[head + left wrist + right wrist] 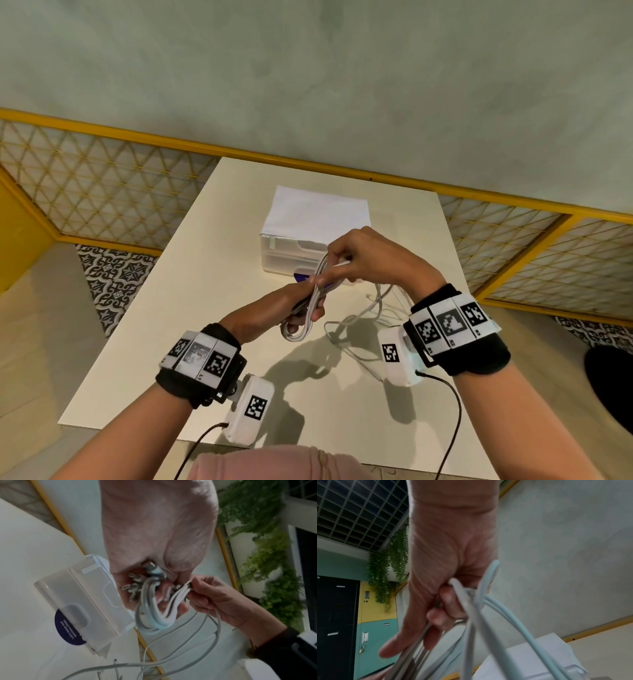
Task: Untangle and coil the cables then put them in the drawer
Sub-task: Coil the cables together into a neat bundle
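Observation:
A bundle of white and grey cables (310, 301) is held above the white table (219, 308). My left hand (294, 308) grips the lower part of the looped bundle (154, 615), with several metal plug ends (133, 584) lying against its palm. My right hand (346, 260) pinches the upper end of the loops (471, 601) just above the left hand. Loose cable tails (363, 318) trail from the bundle down onto the table. The white drawer unit (294, 253) stands right behind both hands, and its translucent drawer fronts (82, 601) look closed.
A dark round sticker (68, 628) is on the drawer unit's lower front. White sheets (318, 209) lie on top of the unit. A yellow rail (308, 164) runs behind the table. A black round object (613, 383) sits at the right edge.

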{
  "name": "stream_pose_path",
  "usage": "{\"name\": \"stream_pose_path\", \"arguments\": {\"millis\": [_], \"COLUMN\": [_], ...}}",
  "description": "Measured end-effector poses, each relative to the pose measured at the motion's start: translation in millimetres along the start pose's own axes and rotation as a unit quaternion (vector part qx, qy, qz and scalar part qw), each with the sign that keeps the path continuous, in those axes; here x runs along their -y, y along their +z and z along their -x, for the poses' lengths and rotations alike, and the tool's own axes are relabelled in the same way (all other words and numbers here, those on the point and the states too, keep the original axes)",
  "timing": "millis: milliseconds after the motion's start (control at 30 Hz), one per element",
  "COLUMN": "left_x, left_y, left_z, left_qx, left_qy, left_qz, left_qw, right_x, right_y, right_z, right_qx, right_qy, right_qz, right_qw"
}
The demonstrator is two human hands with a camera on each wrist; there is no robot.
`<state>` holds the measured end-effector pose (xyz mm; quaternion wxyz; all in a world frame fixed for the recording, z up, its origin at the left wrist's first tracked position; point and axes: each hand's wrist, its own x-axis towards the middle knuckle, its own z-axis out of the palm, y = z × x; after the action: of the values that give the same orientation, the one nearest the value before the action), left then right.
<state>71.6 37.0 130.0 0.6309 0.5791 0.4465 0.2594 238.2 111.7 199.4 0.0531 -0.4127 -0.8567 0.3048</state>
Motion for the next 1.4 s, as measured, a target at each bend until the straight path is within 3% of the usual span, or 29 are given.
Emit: {"name": "stream_pose_path", "arguments": {"millis": [167,367,500,633,700,800,967,1033,1233,1400], "left_x": [2.4,-2.0,-0.2,-2.4,-6.1,-8.2,-5.8,-7.8,-8.0,-0.9], "left_y": [-3.3,-0.4,-2.0,-9.4,-16.5,-19.6,-8.7,-8.1,-29.4,-43.7], "left_z": [-2.4,-4.3,-2.6,-1.8,-3.2,-9.2,-8.8,-4.0,5.1,8.5], "left_qx": [0.016,0.012,0.026,0.056,0.101,0.124,0.103,0.081,-0.016,-0.088], "left_qy": [-0.013,0.003,0.01,-0.041,-0.061,-0.061,-0.057,-0.046,-0.032,-0.012], "left_qz": [-0.021,-0.114,-0.152,-0.182,-0.146,0.001,0.13,0.091,0.001,0.024], "left_qw": [1.0,0.993,0.988,0.981,0.982,0.99,0.984,0.991,0.999,0.996], "right_x": [-1.6,1.1,0.3,-0.4,1.0,5.6,0.4,-10.9,-47.9,-59.6], "right_y": [-12.1,-10.3,-13.5,-7.5,-4.9,-2.9,-8.0,-13.4,-18.6,2.1], "right_z": [2.3,-2.9,-3.4,-6.4,-7.5,-11.3,-11.8,-9.5,-4.0,-3.0], "right_qx": [0.049,0.008,0.095,0.123,0.128,0.126,0.085,0.065,0.119,0.01], "right_qy": [0.007,-0.011,0.032,0.006,-0.011,-0.041,-0.043,-0.027,0.017,0.008], "right_qz": [-0.06,0.084,0.093,0.097,0.089,0.09,0.037,-0.009,-0.125,-0.161], "right_qw": [0.997,0.996,0.991,0.988,0.988,0.987,0.995,0.997,0.985,0.987]}}
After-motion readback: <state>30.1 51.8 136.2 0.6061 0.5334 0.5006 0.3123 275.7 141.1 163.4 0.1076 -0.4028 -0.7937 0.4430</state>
